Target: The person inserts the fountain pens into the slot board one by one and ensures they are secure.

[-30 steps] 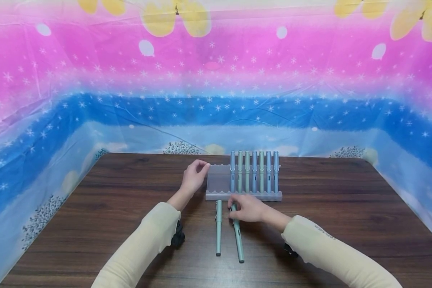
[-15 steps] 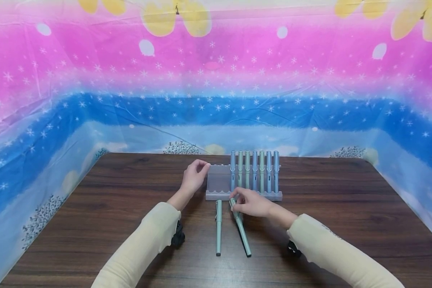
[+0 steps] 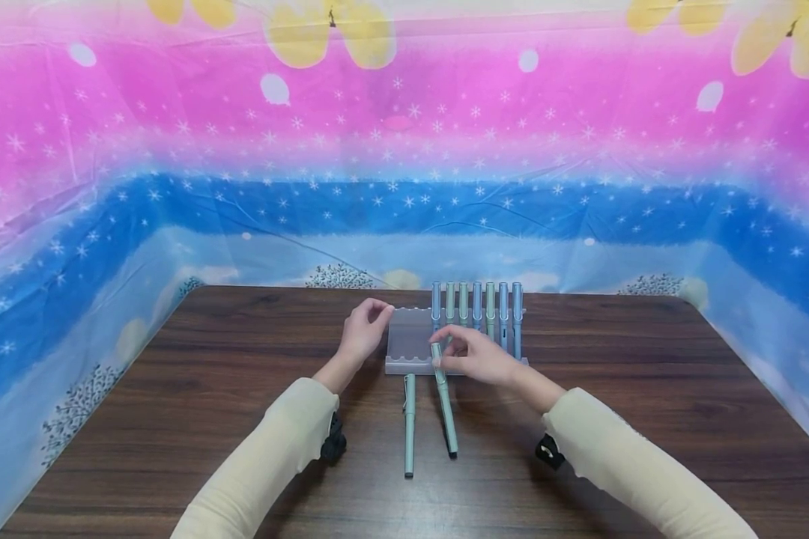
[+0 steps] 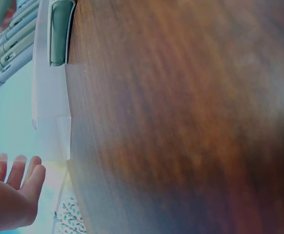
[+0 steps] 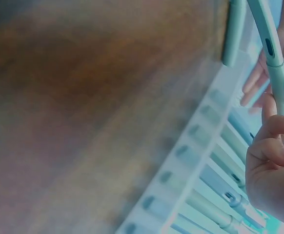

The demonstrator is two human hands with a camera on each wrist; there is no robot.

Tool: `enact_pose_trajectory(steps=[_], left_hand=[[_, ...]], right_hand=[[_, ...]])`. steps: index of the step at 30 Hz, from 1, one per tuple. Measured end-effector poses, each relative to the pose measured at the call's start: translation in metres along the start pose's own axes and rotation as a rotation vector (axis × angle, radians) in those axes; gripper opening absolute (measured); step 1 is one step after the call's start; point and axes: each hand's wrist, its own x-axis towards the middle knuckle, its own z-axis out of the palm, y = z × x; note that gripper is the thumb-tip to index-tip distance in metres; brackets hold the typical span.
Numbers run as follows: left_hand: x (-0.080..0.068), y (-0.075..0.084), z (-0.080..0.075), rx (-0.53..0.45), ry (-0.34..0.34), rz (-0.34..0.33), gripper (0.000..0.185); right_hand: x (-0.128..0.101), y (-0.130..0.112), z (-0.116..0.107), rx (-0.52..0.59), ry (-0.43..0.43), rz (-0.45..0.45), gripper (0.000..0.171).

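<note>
Seven pens (image 3: 476,320) fill rack's (image 3: 411,340) right; spare pen (image 3: 409,427) lies w/in reach.

A pale green capped pen (image 3: 444,400) is pinched at its upper end, slanting down from the grip, just in front of the clear pen rack (image 3: 411,340).

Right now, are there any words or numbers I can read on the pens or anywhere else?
None can be read.
The sleeve of the right arm has a small dark mark, too small and blurred to read.
The pen in the right hand, the pens in the rack and the table show no writing.
</note>
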Motion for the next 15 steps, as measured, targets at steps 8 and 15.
enact_pose_trajectory(steps=[8,15], left_hand=[[0.001,-0.001,0.001,-0.006,0.005,0.008,0.019],[0.001,-0.003,0.001,-0.014,0.006,0.010,0.020]], right_hand=[[0.006,-0.011,-0.015,-0.008,0.067,-0.012,0.033],[0.018,-0.002,-0.027,-0.056,0.140,-0.012,0.037]])
